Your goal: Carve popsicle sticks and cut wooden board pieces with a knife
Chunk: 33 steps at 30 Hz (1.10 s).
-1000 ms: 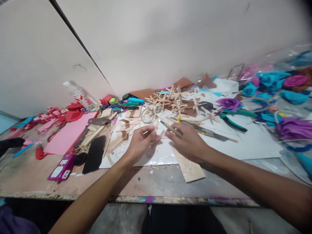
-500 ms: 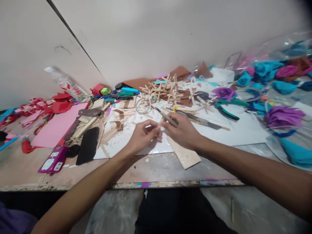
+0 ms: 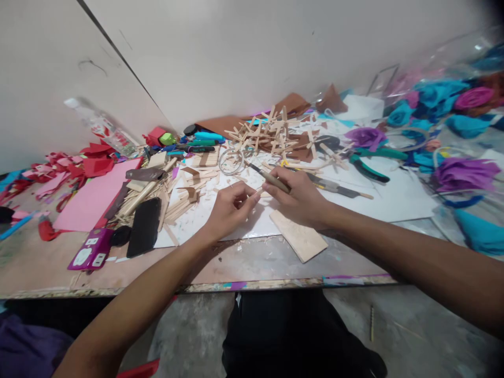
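Observation:
My left hand (image 3: 231, 210) is closed in a pinch on a small, thin wooden stick (image 3: 260, 192), mostly covered by the fingers. My right hand (image 3: 301, 198) grips a craft knife (image 3: 276, 182) by its pale handle, the dark blade pointing up and left. Its fingertips are close to the stick as well; whether they touch it is unclear. Both hands are just above a white board (image 3: 252, 228) strewn with shavings. Under the right wrist lies a flat wooden piece (image 3: 302, 239). Beyond the fingers sits a roll of clear tape (image 3: 231, 161).
Crossed wooden sticks (image 3: 271, 134) are heaped at the back. Left are loose sticks (image 3: 183, 207), a black phone (image 3: 144, 228), a purple box (image 3: 90, 249) and pink paper (image 3: 94, 202). On the right lie green-handled pliers (image 3: 372, 168), another knife (image 3: 338, 188) and purple crepe paper (image 3: 466, 181).
My left fingers have closed up more around the stick. The knife stays in my right hand, which has shifted slightly. The whole view has tilted a little.

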Each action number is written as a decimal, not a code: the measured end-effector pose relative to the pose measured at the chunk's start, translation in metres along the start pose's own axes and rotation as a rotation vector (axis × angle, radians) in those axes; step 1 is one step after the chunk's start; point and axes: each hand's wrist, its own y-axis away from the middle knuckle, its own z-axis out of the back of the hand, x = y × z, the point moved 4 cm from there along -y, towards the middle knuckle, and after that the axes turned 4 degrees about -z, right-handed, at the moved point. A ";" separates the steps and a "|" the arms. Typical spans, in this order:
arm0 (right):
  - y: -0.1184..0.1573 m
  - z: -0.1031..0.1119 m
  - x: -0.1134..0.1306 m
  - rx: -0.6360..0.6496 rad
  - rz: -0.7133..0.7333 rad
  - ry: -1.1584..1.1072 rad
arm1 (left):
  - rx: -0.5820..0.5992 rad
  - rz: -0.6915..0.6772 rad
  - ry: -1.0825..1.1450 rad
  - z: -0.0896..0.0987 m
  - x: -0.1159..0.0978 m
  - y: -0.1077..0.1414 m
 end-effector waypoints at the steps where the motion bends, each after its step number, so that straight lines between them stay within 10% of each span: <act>1: -0.001 0.001 0.000 0.004 0.006 0.016 | -0.016 0.017 0.034 0.001 0.001 0.000; 20: -0.011 0.003 -0.006 0.258 0.036 0.225 | -0.079 0.072 0.238 0.003 0.007 -0.005; 33: -0.009 -0.003 -0.012 0.286 -0.033 0.118 | -0.037 -0.239 -0.116 0.015 -0.004 -0.008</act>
